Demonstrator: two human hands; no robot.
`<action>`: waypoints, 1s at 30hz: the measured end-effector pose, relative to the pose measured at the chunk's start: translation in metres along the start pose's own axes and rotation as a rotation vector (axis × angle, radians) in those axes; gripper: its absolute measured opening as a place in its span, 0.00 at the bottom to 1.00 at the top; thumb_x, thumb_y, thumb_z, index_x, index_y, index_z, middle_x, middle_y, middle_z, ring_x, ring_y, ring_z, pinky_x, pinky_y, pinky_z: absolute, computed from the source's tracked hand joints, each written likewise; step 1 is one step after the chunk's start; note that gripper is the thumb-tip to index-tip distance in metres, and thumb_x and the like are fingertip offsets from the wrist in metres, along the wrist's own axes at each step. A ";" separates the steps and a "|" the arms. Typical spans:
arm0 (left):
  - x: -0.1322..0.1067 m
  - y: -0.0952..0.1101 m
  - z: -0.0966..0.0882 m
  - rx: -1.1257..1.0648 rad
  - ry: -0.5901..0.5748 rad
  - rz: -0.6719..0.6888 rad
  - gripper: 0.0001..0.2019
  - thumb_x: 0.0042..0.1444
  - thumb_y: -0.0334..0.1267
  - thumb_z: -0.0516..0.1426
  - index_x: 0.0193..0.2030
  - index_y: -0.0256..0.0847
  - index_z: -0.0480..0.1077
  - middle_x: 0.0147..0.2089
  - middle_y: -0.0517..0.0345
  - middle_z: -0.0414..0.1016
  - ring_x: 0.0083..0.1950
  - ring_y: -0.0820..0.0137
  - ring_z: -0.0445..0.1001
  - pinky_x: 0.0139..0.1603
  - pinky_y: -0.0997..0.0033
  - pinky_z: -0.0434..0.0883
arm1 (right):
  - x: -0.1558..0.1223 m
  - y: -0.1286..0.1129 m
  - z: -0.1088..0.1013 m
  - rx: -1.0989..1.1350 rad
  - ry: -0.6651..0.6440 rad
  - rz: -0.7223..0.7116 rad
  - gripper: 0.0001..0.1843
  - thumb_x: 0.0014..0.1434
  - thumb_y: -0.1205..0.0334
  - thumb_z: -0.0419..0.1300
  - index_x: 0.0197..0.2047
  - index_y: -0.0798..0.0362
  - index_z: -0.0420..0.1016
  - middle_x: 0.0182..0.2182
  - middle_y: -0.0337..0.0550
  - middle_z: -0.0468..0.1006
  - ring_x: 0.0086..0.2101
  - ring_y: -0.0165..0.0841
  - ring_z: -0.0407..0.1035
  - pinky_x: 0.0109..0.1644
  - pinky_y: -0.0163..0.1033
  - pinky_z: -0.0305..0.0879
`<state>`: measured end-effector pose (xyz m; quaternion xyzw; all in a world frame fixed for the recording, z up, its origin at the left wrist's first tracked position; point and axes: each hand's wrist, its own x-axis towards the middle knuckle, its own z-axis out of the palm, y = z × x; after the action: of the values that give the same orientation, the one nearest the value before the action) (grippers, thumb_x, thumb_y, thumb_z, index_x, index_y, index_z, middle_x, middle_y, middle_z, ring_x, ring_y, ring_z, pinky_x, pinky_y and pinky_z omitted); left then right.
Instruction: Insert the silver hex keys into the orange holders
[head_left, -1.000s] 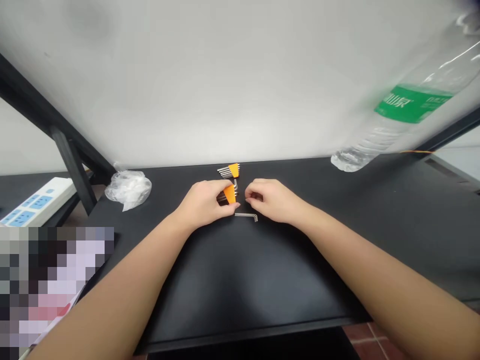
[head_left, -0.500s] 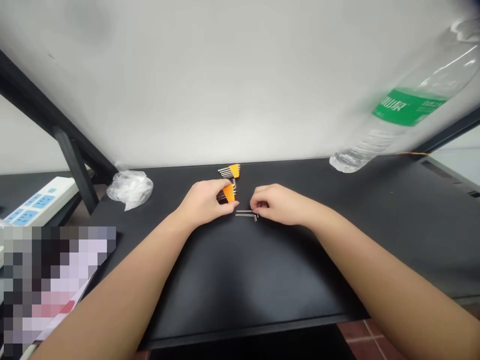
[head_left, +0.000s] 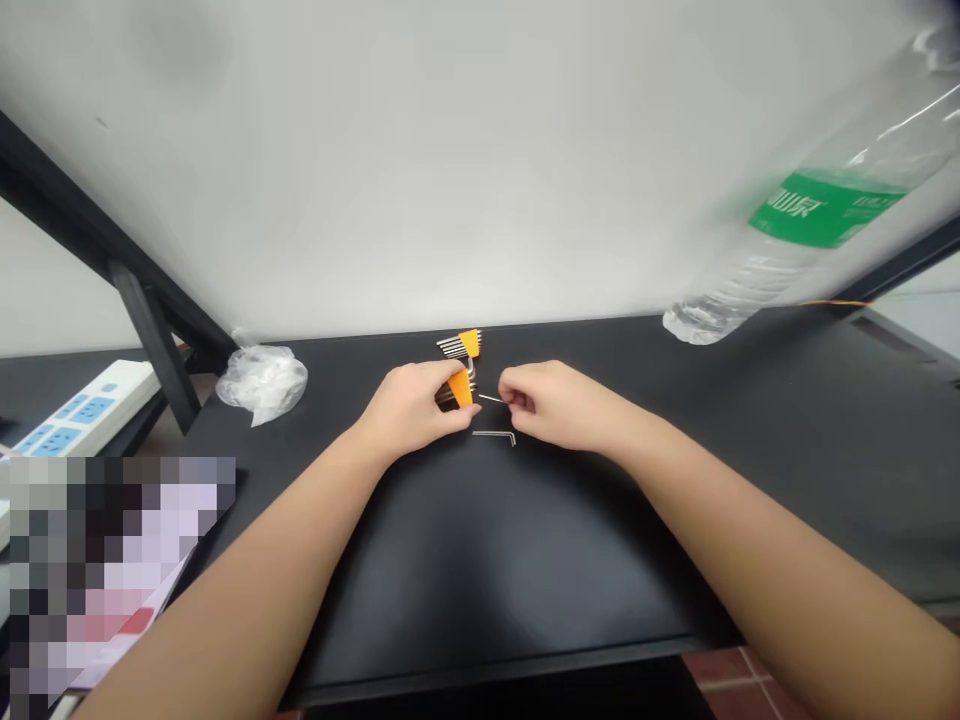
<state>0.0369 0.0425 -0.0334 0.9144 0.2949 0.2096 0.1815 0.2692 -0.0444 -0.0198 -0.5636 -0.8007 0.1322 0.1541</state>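
My left hand [head_left: 414,408] grips an orange hex key holder [head_left: 460,388] between thumb and fingers, with several metal hex keys seated in it. In my right hand [head_left: 546,402] a thin hex key [head_left: 491,399] is pinched, its straight end pointing left toward the holder; the rest of it is hidden by the fingers. A single L-shaped hex key [head_left: 493,434] lies on the black table just below both hands. Behind my left hand rests a second orange holder [head_left: 469,344] with several keys fanned out to the left.
A crumpled clear plastic bag [head_left: 262,382] lies at the back left. A large clear bottle with a green label [head_left: 825,210] stands at the back right. A white power strip [head_left: 82,405] is beyond the table's left edge, near a black frame post [head_left: 154,340].
My right hand has picked up one of the two loose hex keys from the table and lifted it toward the holder. My left hand stays almost in place.
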 end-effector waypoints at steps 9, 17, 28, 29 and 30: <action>-0.002 0.002 -0.001 -0.022 0.019 0.005 0.11 0.57 0.46 0.64 0.41 0.43 0.73 0.35 0.61 0.77 0.33 0.70 0.73 0.36 0.70 0.66 | -0.001 -0.002 -0.002 0.033 0.098 -0.095 0.08 0.62 0.71 0.56 0.33 0.51 0.71 0.31 0.40 0.74 0.30 0.32 0.65 0.36 0.38 0.59; -0.002 0.004 0.000 -0.011 0.028 0.018 0.12 0.57 0.47 0.64 0.44 0.44 0.74 0.37 0.60 0.79 0.35 0.68 0.74 0.37 0.70 0.68 | -0.002 -0.003 -0.002 -0.008 0.121 -0.132 0.08 0.65 0.69 0.56 0.36 0.51 0.74 0.33 0.43 0.74 0.32 0.34 0.66 0.38 0.39 0.61; -0.003 0.001 0.001 -0.002 0.047 0.022 0.12 0.57 0.46 0.64 0.43 0.44 0.74 0.38 0.60 0.79 0.35 0.68 0.75 0.37 0.70 0.67 | -0.006 -0.003 -0.011 0.037 0.136 -0.125 0.09 0.65 0.68 0.55 0.38 0.50 0.76 0.34 0.43 0.75 0.32 0.34 0.67 0.38 0.40 0.62; -0.003 0.001 0.001 -0.004 0.047 0.021 0.12 0.57 0.46 0.64 0.43 0.44 0.73 0.37 0.61 0.79 0.35 0.68 0.75 0.37 0.70 0.67 | -0.006 -0.003 -0.011 0.037 0.131 -0.127 0.09 0.65 0.68 0.55 0.38 0.50 0.76 0.34 0.43 0.76 0.33 0.34 0.68 0.38 0.40 0.63; -0.003 0.001 0.001 -0.003 0.048 0.021 0.12 0.57 0.47 0.64 0.43 0.44 0.73 0.37 0.61 0.79 0.35 0.69 0.75 0.37 0.70 0.67 | -0.006 -0.003 -0.010 0.033 0.129 -0.131 0.09 0.66 0.68 0.55 0.38 0.50 0.76 0.34 0.43 0.76 0.33 0.35 0.68 0.39 0.40 0.63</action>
<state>0.0355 0.0396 -0.0352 0.9120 0.2890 0.2338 0.1737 0.2729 -0.0507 -0.0099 -0.5147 -0.8221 0.0985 0.2226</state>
